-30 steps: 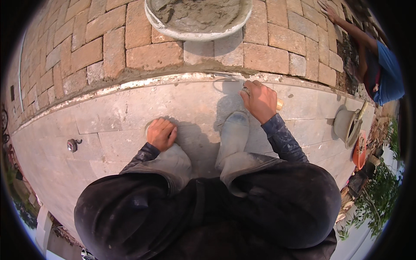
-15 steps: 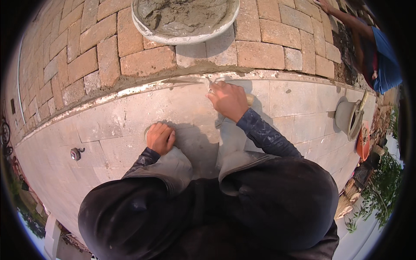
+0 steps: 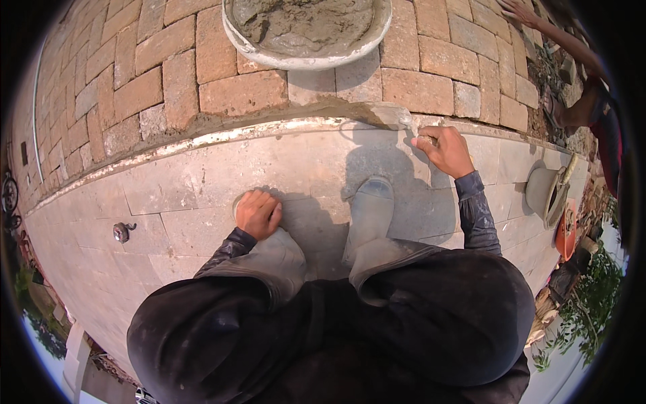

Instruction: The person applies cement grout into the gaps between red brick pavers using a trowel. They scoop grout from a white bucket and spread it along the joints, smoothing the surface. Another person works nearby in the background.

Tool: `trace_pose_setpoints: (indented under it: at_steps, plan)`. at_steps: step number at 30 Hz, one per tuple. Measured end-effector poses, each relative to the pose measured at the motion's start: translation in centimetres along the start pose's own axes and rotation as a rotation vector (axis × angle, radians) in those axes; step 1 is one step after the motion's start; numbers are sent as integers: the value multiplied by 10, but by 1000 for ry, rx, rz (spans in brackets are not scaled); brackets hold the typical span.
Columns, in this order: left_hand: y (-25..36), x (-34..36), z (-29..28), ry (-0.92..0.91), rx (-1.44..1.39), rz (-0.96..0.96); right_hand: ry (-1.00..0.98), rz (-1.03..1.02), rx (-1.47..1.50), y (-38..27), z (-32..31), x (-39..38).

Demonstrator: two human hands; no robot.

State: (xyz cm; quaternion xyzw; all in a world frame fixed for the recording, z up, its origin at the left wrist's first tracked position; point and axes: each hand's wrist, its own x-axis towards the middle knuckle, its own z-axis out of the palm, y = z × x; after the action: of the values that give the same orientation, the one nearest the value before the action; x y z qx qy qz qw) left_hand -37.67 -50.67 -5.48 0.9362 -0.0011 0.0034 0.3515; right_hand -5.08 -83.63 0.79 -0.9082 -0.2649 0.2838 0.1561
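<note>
My right hand (image 3: 444, 148) grips a trowel, its blade (image 3: 389, 116) lying against the wet mortar strip (image 3: 309, 108) along the seam between brick pavers and pale slabs. My left hand (image 3: 258, 214) is curled at the toe of my left boot; what is under its fingers, if anything, is hidden. Above the seam a white-rimmed basin (image 3: 306, 30) of grey mortar stands on the herringbone pavers (image 3: 165, 87). My right boot (image 3: 370, 205) rests on the pale slabs (image 3: 155, 188).
At right, a grey bucket (image 3: 544, 195) with a handled tool stands beside an orange container (image 3: 566, 229). A co-worker's arm (image 3: 568, 47) reaches onto the pavers at top right. A small metal object (image 3: 121, 232) lies on the left slabs; a thin pipe (image 3: 37, 114) runs farther left.
My right hand first moved left and up along the seam, then swung right with the trowel. The co-worker at right has shifted. My left hand stays by the boot.
</note>
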Motion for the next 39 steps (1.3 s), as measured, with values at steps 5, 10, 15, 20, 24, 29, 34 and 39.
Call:
trace_pose_setpoints:
  at_steps: [5, 10, 15, 20, 24, 29, 34, 39]
  plan:
    - [2, 2, 0, -4, -4, -3, -18, -110, 27, -33, 13, 14]
    - [3, 3, -2, 2, 4, -3, 50, -234, -16, -95, 71, 43]
    - [2, 2, 1, -18, 10, -13, 53, -116, -120, -98, 59, 40]
    - [0, 0, 1, 1, 7, -3, 104, -70, -305, -73, 19, 10]
    - [-1, -1, 1, -1, 3, -5, 79, -47, -335, -77, -1, -9]
    - [1, 2, -1, -11, -12, -12, 119, -196, -212, -120, 33, -3]
    - [2, 2, -1, -22, 0, -18, 167, -288, -223, -135, 89, 25]
    - [2, 0, -2, -10, -11, -14, 111, -138, -222, -114, 64, 19]
